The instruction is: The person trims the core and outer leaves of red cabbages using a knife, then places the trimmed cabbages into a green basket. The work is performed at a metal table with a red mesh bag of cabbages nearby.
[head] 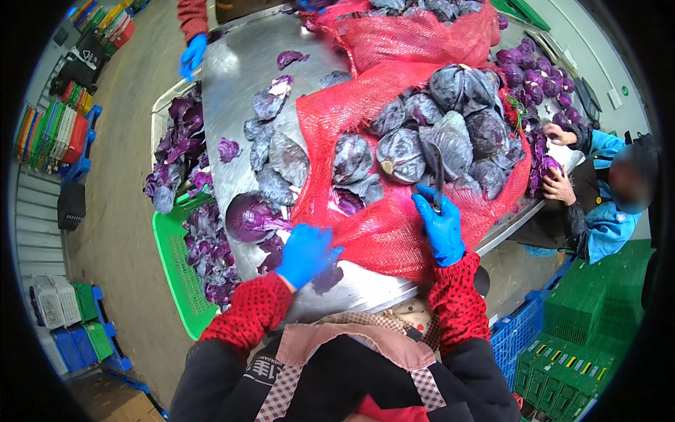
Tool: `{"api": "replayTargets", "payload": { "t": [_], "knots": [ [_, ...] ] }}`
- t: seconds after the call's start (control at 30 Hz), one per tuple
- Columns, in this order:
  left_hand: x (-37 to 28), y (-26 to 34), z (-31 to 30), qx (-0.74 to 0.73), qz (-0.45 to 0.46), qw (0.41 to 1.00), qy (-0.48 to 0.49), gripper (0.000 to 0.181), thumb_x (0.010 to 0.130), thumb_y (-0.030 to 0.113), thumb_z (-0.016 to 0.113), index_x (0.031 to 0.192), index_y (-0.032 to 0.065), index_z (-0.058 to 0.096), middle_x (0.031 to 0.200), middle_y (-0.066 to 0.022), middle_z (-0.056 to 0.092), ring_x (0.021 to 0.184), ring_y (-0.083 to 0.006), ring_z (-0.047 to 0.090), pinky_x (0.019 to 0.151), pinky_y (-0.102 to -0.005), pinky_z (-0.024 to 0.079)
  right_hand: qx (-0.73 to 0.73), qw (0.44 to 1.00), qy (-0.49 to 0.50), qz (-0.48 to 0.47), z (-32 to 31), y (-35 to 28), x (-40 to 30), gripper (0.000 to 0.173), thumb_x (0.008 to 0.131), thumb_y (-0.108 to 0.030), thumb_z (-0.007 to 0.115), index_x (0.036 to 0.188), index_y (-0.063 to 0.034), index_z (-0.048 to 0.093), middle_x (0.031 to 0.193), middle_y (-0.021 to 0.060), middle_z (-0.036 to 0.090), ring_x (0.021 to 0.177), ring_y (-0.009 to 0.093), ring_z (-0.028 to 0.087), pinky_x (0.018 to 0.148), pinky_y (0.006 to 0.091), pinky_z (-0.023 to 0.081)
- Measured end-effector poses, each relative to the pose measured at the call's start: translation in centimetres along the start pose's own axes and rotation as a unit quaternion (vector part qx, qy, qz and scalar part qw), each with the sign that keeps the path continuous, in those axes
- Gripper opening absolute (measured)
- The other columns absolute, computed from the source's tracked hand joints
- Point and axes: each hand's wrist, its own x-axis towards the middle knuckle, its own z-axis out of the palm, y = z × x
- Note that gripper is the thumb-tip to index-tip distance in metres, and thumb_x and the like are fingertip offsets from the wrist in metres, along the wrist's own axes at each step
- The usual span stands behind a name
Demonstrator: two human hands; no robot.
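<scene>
My left hand (307,257), in a blue glove, is over the front of the steel table with its fingers spread, just below a purple cabbage leaf or head (252,217); whether it touches anything cannot be told. In my right hand (442,227), also gloved in blue, a knife (438,176) points up and away from me. The blade lies in front of red cabbages (402,155) heaped on an open red mesh sack (364,237). Dark outer leaves (288,158) are scattered on the metal left of the sack.
A green basket (171,264) and a whitish crate (158,113), both with cabbage trimmings, stand left of the steel table (227,89). A co-worker (575,195) handles cabbage at the right. Another person's blue-gloved hand (193,56) is at the far left. Peeled cabbages (532,79) lie far right.
</scene>
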Motion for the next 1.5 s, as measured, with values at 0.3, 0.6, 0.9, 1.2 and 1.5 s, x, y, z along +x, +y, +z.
{"api": "replayTargets", "payload": {
  "t": [0.3,0.6,0.9,1.2,1.5],
  "knots": [
    [9.7,1.4,-7.0,-0.379,-0.020,0.902,0.205,0.030,0.082,0.026,0.066,0.102,0.0038,0.064,0.092,-0.0171,0.063,0.081,-0.0322,0.061,0.073,-0.0412,0.049,0.091,0.989,-0.035,0.114,7.8,-0.6,4.6,0.034,0.087,-0.035,0.062,0.096,-0.0024,0.061,0.080,0.0097,0.065,0.039,0.013,0.045,0.036,0.0291,0.037],
    [13.7,-7.1,1.2,-0.468,-0.207,0.858,0.047,0.079,0.066,0.059,0.072,0.113,-0.0033,0.058,0.105,-0.0211,0.064,0.096,-0.0285,0.063,0.084,-0.0377,0.048,0.171,0.969,-0.085,0.159,11.0,1.7,6.1,0.033,0.085,-0.036,0.065,0.094,-0.0069,0.052,0.061,0.0056,0.052,0.037,0.014,0.046,0.033,0.0280,0.039],
    [-0.1,2.1,-7.9,-0.725,-0.074,0.666,0.162,0.106,0.060,0.012,0.086,0.144,0.0025,0.021,0.138,-0.0125,0.039,0.123,-0.0239,0.043,0.102,-0.0396,0.038,0.237,0.966,-0.098,-0.032,7.3,-4.0,-6.4,0.053,0.082,-0.007,0.055,0.133,-0.0001,0.039,0.093,0.0107,0.063,0.048,0.010,0.052,0.043,0.0242,0.043],
    [-5.4,0.1,3.1,0.035,0.011,0.999,0.026,0.076,0.074,0.053,0.061,0.135,0.0125,0.042,0.138,-0.0135,0.040,0.133,-0.0369,0.029,0.106,-0.0619,0.015,0.195,0.968,-0.119,0.105,4.4,6.6,-11.8,0.070,0.077,0.001,0.066,0.139,0.0000,0.034,0.107,0.0062,0.059,0.069,0.008,0.054,0.062,0.0207,0.046],
    [-12.2,-8.4,-4.0,-0.009,-0.257,0.956,0.142,0.062,0.073,0.030,0.071,0.126,0.0088,0.048,0.121,-0.0143,0.052,0.112,-0.0323,0.049,0.094,-0.0493,0.038,0.054,0.984,-0.157,-0.069,6.6,4.6,-11.8,0.066,0.072,-0.011,0.077,0.128,0.0040,0.046,0.120,0.0162,0.057,0.108,0.023,0.057,0.094,0.0345,0.045]
  ]
}}
